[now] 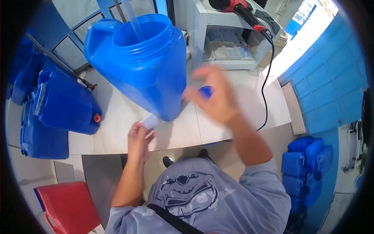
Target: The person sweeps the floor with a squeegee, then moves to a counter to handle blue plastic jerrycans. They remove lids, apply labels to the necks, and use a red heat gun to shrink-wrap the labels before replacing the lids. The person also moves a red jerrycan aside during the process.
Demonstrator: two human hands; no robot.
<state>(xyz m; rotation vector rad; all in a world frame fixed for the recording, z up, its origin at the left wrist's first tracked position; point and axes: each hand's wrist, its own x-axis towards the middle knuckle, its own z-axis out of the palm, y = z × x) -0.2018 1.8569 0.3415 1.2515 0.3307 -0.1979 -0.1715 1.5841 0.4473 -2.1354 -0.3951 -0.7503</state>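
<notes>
A large blue plastic jug (156, 74) without a lid stands on the white counter in front of me, a translucent tube (133, 19) reaching into its wide threaded mouth. Close to its base, my left hand (138, 138) pinches a small white slip (151, 121), possibly a label; its printing is too small to make out. My right hand (218, 95) is blurred by motion beside the jug's right side, its thumb and forefinger apart. Through that gap shows a round blue thing (205, 91), apparently a cap on the counter; contact with the hand is unclear.
Blue jugs (70, 105) crowd the left side, one with a red spout plug. A red and black heat gun (241, 9) rests on a white shelf unit (200, 39); its black cord (267, 89) crosses the counter (241, 128). Below are a red jug (70, 206) and stacked blue jugs (307, 167).
</notes>
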